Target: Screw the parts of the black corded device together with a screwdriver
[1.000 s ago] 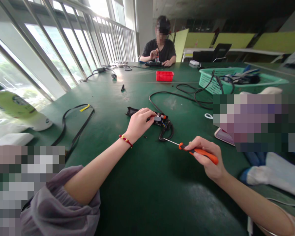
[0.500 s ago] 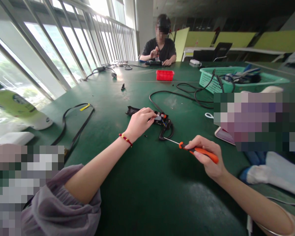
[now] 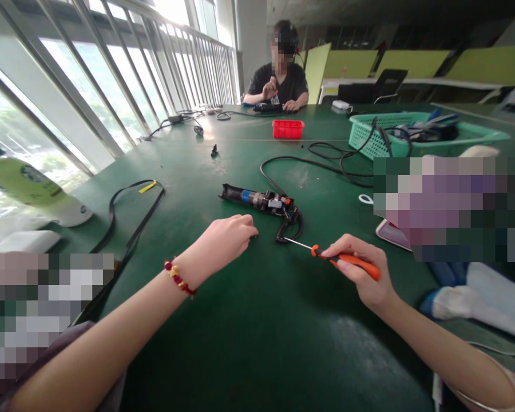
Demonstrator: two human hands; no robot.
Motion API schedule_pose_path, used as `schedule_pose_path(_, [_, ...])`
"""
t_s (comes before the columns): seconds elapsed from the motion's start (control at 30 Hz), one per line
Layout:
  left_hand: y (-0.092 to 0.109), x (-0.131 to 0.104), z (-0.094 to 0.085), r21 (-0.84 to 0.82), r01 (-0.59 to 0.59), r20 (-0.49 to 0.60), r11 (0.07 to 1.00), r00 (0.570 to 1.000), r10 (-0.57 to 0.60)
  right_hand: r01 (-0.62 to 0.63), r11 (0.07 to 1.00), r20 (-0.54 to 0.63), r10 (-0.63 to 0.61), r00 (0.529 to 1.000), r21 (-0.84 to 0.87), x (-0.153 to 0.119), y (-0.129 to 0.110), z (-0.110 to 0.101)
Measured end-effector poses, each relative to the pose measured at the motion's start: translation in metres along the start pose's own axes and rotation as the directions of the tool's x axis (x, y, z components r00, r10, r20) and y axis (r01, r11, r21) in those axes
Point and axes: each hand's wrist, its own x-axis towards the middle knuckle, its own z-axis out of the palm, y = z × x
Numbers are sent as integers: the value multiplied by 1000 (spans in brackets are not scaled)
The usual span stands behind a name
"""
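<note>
My right hand (image 3: pixel 363 269) holds a screwdriver (image 3: pixel 356 266) with an orange and black handle. Its shaft points left, and the tip meets a black angled piece (image 3: pixel 280 236) at the cable end. Beyond my left hand (image 3: pixel 229 240) lies an opened power tool (image 3: pixel 257 198), a black tubular body with a blue band, a motor and wires exposed. The left fingers are curled together at the table, their tips on a small dark piece (image 3: pixel 255 234), maybe a screw; the fingers partly hide it.
A black cable (image 3: pixel 298 158) loops from the tool toward a green basket (image 3: pixel 429 150) of tools. A red tray (image 3: pixel 288 129) and a small black part (image 3: pixel 214 150) are farther back. Left lie a black strap (image 3: pixel 146 220) and a bottle (image 3: pixel 30 186). A co-worker (image 3: pixel 278 80) sits opposite.
My left hand has let go of the tool and come down toward me, to the small dark piece on the table. The screwdriver tip stays at the angled piece.
</note>
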Motion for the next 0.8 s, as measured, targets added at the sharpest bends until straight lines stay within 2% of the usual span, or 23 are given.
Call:
schedule_pose_path(0.13, [9, -6, 4, 168, -40, -2, 985, 999, 41, -41, 998, 16, 40, 999, 50, 0, 3, 0])
schedule_pose_path(0.23, [6, -3, 11, 171, -50, -47, 984, 997, 59, -91, 988, 49, 86, 995, 121, 0, 6, 1])
schedule_pose_path(0.3, [0, -2, 18, 95, -28, -112, 995, 993, 38, -124, 975, 80, 111, 991, 184, 1, 8, 1])
schedule_pose_path(0.43, [-9, 1, 28, -203, 32, -238, 979, 968, -81, -182, 932, 165, 135, 977, 313, 2, 9, 3])
schedule_pose_path(0.57, [-7, 15, 24, -383, 23, -366, 924, 914, -174, -207, 901, 185, 145, 972, 381, 3, 10, 5])
schedule_pose_path(0.7, [3, 40, 21, -399, -22, -517, 917, 831, -205, -208, 902, 151, 162, 975, 377, 4, 12, 6])
schedule_pose_path(0.8, [7, 53, 31, -409, -43, -570, 912, 792, -218, -220, 907, 138, 182, 974, 360, 5, 11, 6])
